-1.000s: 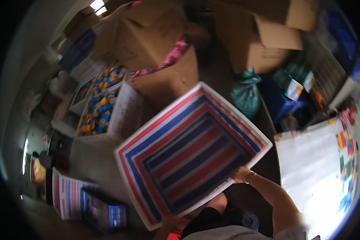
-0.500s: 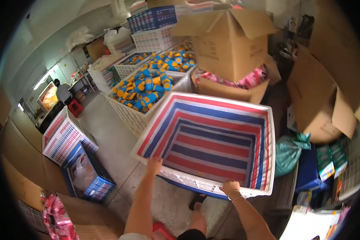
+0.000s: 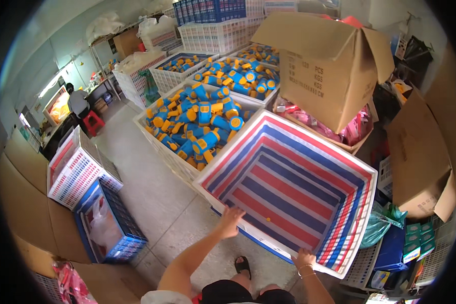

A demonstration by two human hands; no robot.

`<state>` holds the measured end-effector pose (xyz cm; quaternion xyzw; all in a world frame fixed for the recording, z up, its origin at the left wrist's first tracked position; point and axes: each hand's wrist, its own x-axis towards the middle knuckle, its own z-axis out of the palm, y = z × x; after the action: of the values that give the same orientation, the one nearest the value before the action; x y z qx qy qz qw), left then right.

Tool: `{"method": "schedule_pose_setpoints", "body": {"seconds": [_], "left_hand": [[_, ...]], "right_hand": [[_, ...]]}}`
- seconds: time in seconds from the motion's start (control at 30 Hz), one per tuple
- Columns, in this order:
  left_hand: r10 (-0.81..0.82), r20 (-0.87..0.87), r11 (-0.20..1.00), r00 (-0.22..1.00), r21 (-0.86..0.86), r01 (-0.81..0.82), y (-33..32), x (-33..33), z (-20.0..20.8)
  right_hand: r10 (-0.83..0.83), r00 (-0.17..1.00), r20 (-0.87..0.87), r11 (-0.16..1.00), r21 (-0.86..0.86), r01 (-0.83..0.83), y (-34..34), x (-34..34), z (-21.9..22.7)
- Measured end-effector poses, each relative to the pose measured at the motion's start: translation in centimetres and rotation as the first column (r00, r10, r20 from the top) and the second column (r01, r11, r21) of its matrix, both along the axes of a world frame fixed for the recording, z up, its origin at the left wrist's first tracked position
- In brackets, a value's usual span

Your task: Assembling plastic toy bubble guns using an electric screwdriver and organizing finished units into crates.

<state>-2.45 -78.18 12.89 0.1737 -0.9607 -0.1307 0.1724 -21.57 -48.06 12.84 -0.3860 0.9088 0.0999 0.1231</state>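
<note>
A large white plastic crate (image 3: 314, 121) lined with red, white and blue striped cloth (image 3: 289, 202) stands in front of me, turned at an angle. Its near left corner is against a crate of blue and orange parts. My right hand (image 3: 304, 261) is closed over the near rim toward the right, with a bracelet at the wrist. My left hand (image 3: 230, 222) is at the near rim toward the left; its fingers look loosely apart, not wrapped round it. A small yellow piece (image 3: 268, 219) lies on the lining. Blue plastic shows under the crate.
Crates of blue and orange parts (image 3: 197, 119) stand beyond it. Cardboard boxes (image 3: 319, 71) with pink packages (image 3: 357, 126) are behind right, a green bag (image 3: 377, 228) at right. At left are a blue crate (image 3: 129, 238) and white crate (image 3: 83, 169). A person (image 3: 77, 104) is far left.
The crate has moved right and turned clockwise, its near right corner closer to me. My left hand has slid along the rim and loosened. My right hand still holds the rim.
</note>
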Motion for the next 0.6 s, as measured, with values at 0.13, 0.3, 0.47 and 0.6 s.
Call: {"method": "schedule_pose_setpoints", "body": {"seconds": [0.13, 0.3, 0.47, 0.6], "left_hand": [[-0.221, -0.104, 0.969, 0.97, 0.093, 0.23, -3.2, -0.1, 1.5], [0.067, 0.246, 0.99, 0.967, 0.103, -0.095, -4.9, -2.0, 0.4], [0.026, 0.173, 0.963, 0.985, 0.26, -0.071, -4.9, -3.7, -1.5], [0.066, 0.108, 0.96, 0.992, 0.263, -0.093, -4.8, -4.8, -1.5]], "right_hand": [[-0.036, 0.994, 0.1, 0.999, 0.006, 0.036, -1.2, 0.0, -0.1], [0.117, 0.99, -0.075, 0.993, -0.004, -0.118, -2.0, 0.1, -3.7], [0.029, 0.984, 0.178, 0.995, 0.091, -0.046, -6.5, -2.4, 0.4], [0.204, 0.974, 0.099, 0.972, 0.094, -0.214, -8.8, -2.0, 3.6]]}}
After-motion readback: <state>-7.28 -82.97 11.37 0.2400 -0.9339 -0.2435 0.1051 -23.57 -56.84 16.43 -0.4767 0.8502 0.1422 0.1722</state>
